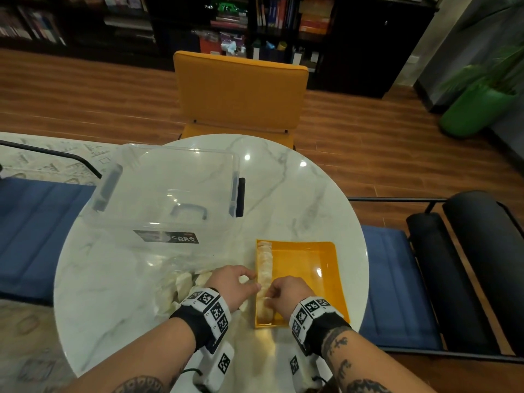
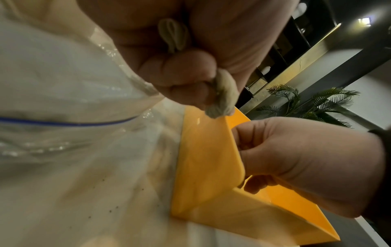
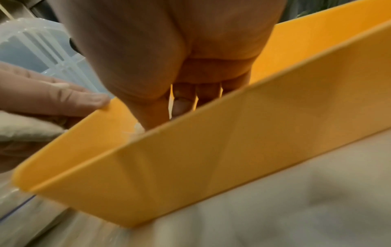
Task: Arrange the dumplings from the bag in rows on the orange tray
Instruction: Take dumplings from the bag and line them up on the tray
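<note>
Dumplings (image 1: 265, 279): 1 row lies along the left wall of the orange tray, running from its near end to its far end.
Orange tray (image 1: 326, 282): sits on the bench near the near-right edge; the floor to the right of the row is bare.
Right hand (image 1: 286, 293): inside the tray at the near part of the row, fingers curled down onto the dumplings; fingertips are hidden, so I cannot tell whether it pinches 1.
Left hand (image 1: 229, 282): just outside the tray's left wall, fingers curled and clamped on a held dumpling (image 2: 222, 97); the left wrist view shows pale dough poking out between the fingers above the tray rim. A fingertip touches the top of the left wall in the right wrist view.
Both hands: close together, on either side of the tray's left wall.
Bag (image 1: 181, 287): clear plastic with a blue zip line, lying on the bench left of the tray and partly under the left wrist, with more dumplings inside.
Clear box (image 1: 170, 191): see-through storage box with a dark handle, standing on the far-left part of the bench, apart from the tray.
Bench (image 1: 297, 194): round, white marble-look top.
Yellow chair (image 1: 241, 92): beyond the bench's far edge.
</note>
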Motion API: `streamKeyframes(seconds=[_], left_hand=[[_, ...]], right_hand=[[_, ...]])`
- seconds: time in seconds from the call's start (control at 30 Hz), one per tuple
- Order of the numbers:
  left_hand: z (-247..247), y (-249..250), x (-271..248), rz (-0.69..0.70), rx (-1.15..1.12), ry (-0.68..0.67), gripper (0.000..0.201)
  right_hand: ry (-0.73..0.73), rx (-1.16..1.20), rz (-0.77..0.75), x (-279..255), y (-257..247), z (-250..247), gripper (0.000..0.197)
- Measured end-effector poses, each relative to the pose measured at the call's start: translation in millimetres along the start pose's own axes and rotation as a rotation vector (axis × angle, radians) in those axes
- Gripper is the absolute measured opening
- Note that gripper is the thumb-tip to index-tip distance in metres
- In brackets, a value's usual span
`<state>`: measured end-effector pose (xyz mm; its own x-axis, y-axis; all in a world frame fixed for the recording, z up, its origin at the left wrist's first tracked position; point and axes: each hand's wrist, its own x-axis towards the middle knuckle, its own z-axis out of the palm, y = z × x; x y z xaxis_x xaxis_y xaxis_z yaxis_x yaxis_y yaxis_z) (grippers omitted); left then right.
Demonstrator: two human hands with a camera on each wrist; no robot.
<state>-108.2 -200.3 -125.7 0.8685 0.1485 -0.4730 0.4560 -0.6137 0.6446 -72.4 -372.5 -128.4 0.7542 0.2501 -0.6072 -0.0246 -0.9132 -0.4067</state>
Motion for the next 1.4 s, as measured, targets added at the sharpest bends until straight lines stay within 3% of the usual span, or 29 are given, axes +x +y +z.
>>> streamKeyframes(seconds=[0.13, 0.27, 0.43, 0.7, 0.77, 0.87, 0.93, 1.03, 1.17, 1.4], left_hand=[[-2, 1, -1, 0.0, 0.006, -0.003, 0.03], [-1, 2, -2, -0.008, -0.022, 0.0, 0.023], [-1, 5, -3, -0.021, -0.057, -0.001, 0.019], [-6, 13, -6, -0.042, -0.104, 0.039, 0.019], [-7, 18, -5, -0.074, -0.271, 0.048, 0.028], [-7, 32, -6, -0.213, -0.658, 0.021, 0.042], [-7, 44, -9, -0.266, -0.789, -0.008, 0.049], [-4, 60, -11, -0.224, -0.824, -0.029, 0.056], [-3, 67, -11, -0.205, -0.809, 0.0, 0.062], [-3, 62, -14, -0.168, -0.846, 0.072, 0.05]], right_hand=[[0.003, -0.009, 0.032, 1, -2, 0, 0.012], [0.023, -0.013, 0.122, 2, -3, -5, 0.026], [-0.06, -0.018, 0.139, 0, -10, -2, 0.015], [0.019, 0.017, 0.115, -11, -3, -12, 0.021], [0.072, 0.131, 0.035, -20, -2, -20, 0.02], [0.101, 0.498, -0.128, -40, -13, -34, 0.022], [0.091, 0.628, -0.158, -49, -21, -40, 0.03], [0.12, 0.64, -0.136, -50, -25, -38, 0.039], [0.179, 0.708, -0.135, -50, -19, -39, 0.032], [0.235, 0.883, -0.221, -55, -9, -45, 0.024]])
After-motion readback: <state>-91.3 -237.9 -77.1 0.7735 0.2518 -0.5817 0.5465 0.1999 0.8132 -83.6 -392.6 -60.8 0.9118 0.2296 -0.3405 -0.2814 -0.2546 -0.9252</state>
